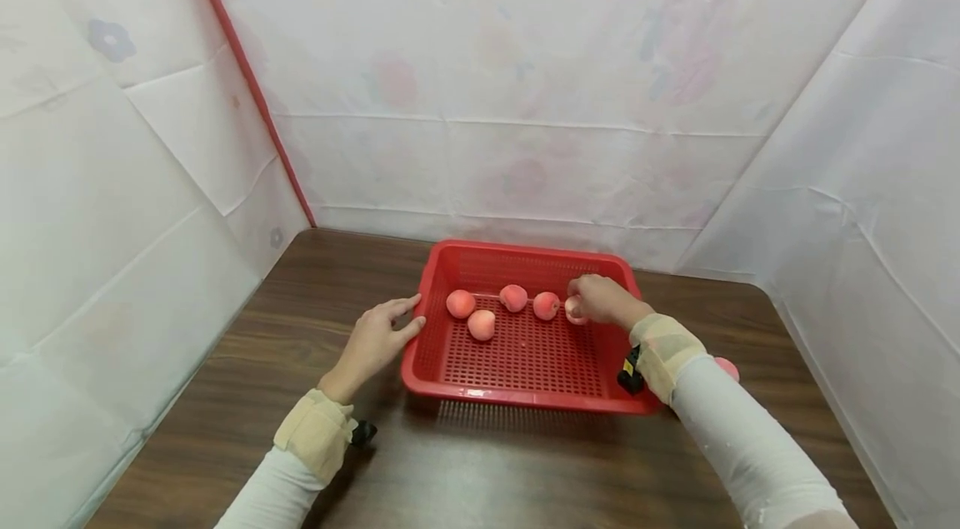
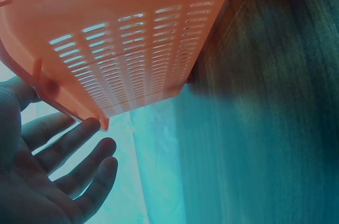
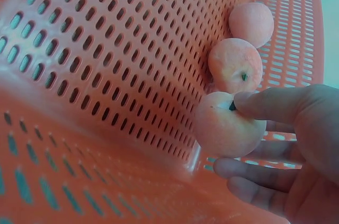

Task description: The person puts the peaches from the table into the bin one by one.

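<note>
A red perforated plastic basket point(image 1: 517, 400) stands on a brown wooden table. In its far right corner my right hand point(image 1: 603, 300) holds a peach point(image 3: 225, 128), thumb on top near the stem and fingers along its side. Next to that fruit lies a second peach point(image 3: 235, 65), with another peach point(image 3: 251, 24) beyond it. My left hand point(image 1: 378, 337) is at the basket's left rim, fingers spread and fairly straight. In the left wrist view the left fingertips point(image 2: 91, 124) touch or nearly touch that rim.
Toward the basket's left end lie two more peaches, a rear peach point(image 1: 461, 304) and a front peach point(image 1: 482, 325). A pink round thing point(image 1: 726, 368) shows partly behind the right forearm on the table point(image 1: 465, 471). White sheeting point(image 1: 487, 96) walls the back and sides.
</note>
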